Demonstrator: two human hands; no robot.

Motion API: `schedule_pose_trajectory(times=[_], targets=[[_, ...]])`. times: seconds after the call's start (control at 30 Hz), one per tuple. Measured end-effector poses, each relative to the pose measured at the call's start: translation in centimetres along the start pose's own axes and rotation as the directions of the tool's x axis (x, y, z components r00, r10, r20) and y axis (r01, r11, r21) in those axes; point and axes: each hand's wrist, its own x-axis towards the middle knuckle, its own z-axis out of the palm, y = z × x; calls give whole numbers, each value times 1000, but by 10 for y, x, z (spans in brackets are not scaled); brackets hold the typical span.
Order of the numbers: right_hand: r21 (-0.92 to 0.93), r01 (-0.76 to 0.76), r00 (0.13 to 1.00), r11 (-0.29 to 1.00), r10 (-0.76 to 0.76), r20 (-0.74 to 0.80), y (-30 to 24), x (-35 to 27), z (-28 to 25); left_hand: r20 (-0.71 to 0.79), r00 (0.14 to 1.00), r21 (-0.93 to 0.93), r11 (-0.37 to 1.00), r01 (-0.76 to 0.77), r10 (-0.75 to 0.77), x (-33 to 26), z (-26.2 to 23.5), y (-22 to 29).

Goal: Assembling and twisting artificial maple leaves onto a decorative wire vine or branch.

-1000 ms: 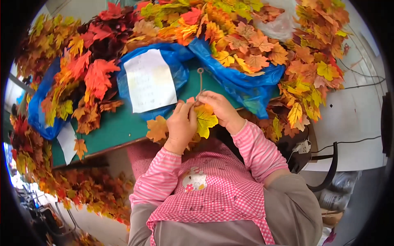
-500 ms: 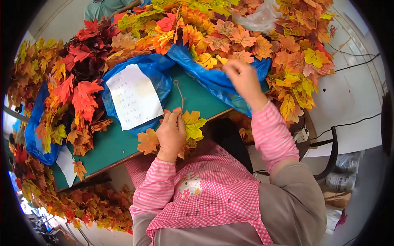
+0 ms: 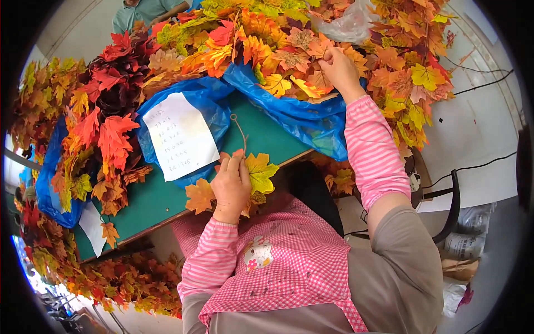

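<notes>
My left hand (image 3: 231, 188) is closed round the stem of an artificial leaf garland at the table's near edge. Yellow (image 3: 260, 173) and orange leaves (image 3: 199, 196) stick out on both sides of it, and a thin brown stem (image 3: 241, 131) with a looped end rises above. Farther off to the right, my right hand (image 3: 339, 68) reaches into the heap of artificial maple leaves (image 3: 296, 60). Its thumb and fingers are pinched at an orange leaf (image 3: 319, 48). Some of the fingertips are hidden among the leaves.
On the green table (image 3: 261, 133), a white paper with handwriting (image 3: 181, 139) lies on a blue plastic bag (image 3: 219, 103). Another blue bag (image 3: 289, 119) lies under the leaf heap. Red leaves (image 3: 118, 139) pile up at left. A person (image 3: 146, 14) is at the far side; a black chair arm (image 3: 453, 206) stands right.
My right hand has moved farther away and slightly right, from above the blue bag's edge into the orange leaves. My left hand stays nearly in place with the garland.
</notes>
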Motion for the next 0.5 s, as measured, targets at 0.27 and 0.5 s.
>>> schedule_pose_trajectory(times=[0.27,0.5], targets=[[-192,17,998,981,-4,70,-12,18,18,16,1000,8,1000,25,-25,-2,1,-2],[901,-155,987,405,102,124,-7,37,3,-9,1000,8,1000,-5,5,-1,0,-2]])
